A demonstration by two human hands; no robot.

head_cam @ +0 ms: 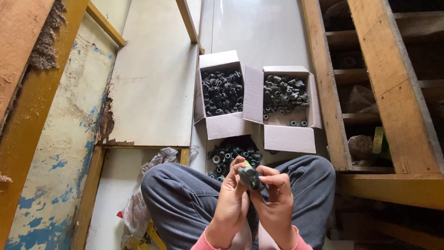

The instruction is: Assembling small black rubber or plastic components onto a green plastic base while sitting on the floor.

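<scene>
Right now both hands are pinching one small dark plastic part (pixel 250 177) above the lap: the left hand (pixel 231 200) is gripping its side while the right hand (pixel 276 203) is closing fingers over it. Slipping fingers could be dropping it into the heap of parts (pixel 231 155) on the floor (pixel 259 32), before two open boxes (pixel 222 92).
</scene>
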